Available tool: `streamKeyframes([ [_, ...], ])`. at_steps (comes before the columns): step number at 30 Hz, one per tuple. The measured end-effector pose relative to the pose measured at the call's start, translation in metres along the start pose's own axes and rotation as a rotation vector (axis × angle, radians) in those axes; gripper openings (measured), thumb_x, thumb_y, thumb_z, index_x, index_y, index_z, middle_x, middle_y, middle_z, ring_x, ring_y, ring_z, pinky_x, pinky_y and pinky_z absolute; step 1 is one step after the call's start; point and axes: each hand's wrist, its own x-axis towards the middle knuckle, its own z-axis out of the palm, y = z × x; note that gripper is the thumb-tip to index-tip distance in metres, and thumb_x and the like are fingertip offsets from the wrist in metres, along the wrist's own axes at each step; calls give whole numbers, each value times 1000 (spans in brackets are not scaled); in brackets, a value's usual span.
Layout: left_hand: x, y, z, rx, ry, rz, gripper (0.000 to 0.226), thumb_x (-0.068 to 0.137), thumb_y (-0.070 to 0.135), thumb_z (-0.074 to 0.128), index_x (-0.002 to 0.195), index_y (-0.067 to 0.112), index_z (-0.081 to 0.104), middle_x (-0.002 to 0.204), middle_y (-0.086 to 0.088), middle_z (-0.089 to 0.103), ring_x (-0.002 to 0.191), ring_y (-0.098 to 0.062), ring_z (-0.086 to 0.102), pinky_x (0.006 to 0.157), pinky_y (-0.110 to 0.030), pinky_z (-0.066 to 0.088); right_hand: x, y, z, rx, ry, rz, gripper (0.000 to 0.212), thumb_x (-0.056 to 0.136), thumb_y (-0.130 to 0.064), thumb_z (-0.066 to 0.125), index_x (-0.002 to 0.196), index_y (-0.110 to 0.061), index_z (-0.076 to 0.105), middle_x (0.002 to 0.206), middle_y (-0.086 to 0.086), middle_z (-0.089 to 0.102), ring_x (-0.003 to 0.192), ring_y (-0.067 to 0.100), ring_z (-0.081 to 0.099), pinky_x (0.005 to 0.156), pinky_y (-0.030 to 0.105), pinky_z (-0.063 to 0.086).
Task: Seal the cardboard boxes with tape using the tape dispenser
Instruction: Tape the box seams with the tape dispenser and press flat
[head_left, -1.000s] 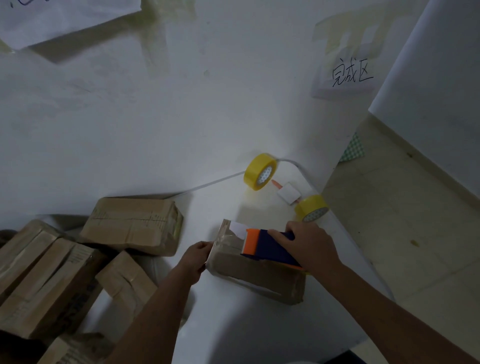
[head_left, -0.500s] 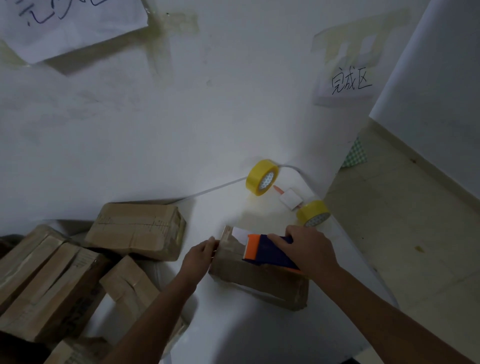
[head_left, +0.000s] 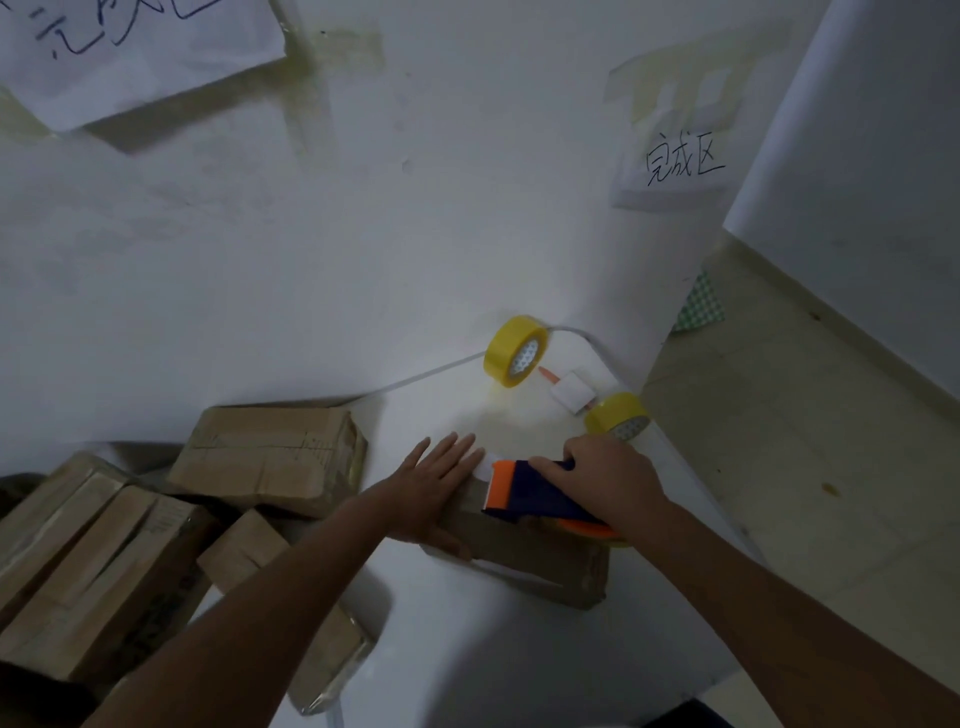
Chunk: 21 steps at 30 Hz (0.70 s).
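Two hands worked one cardboard box (head_left: 540, 564) at the table's (head_left: 467, 670) middle. Your left hand (head_left: 434, 491) lay flat, fingers straight, pressing the box's 9 o'clock end. Your right hand (head_left: 610, 480) gripped the tape dispenser (head_left: 524, 499) resting on the box top, orange end toward 10 o'clock. Farther off at 12 o'clock stood two yellow tape rolls (head_left: 514, 351); more boxes (head_left: 270, 460) were piled at 9 o'clock.

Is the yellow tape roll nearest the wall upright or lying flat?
Upright: the yellow tape roll stands on its edge on the white table, its core facing sideways.
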Motion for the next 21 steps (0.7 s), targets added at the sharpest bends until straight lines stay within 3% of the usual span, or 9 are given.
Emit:
streamKeyframes([
  [6, -2, -4, 7, -52, 38, 8, 127, 64, 94, 45, 155, 28, -15, 165, 1, -9, 151, -18, -14, 120, -43, -11, -10, 12, 1, 24, 6, -50, 59, 90, -69, 38, 59, -18, 41, 58, 0, 42, 51, 11, 42, 45, 27, 28],
  [13, 1, -10, 11, -64, 72, 8, 131, 60, 97, 44, 157, 26, -8, 165, 2, -1, 151, -15, -8, 120, -43, -6, -31, 96, -7, -12, -46, -8, 69, 85, -74, 35, 60, -12, 51, 56, 5, 47, 53, 17, 49, 51, 29, 34],
  [16, 1, -11, 12, -43, 67, 0, 131, 59, 98, 43, 156, 26, -10, 165, 2, -4, 150, -13, -12, 120, -42, -7, -36, 99, 4, -21, -71, -20, 67, 87, -72, 35, 71, -13, 62, 64, 4, 54, 58, 16, 52, 55, 30, 41],
  [21, -1, -15, 1, -18, 75, 27, 130, 60, 95, 46, 158, 23, -2, 165, 1, 4, 151, -13, -2, 119, -41, -9, -38, 93, 10, 18, -65, 2, 65, 88, -71, 37, 73, -12, 61, 65, 4, 56, 60, 17, 54, 59, 33, 47],
])
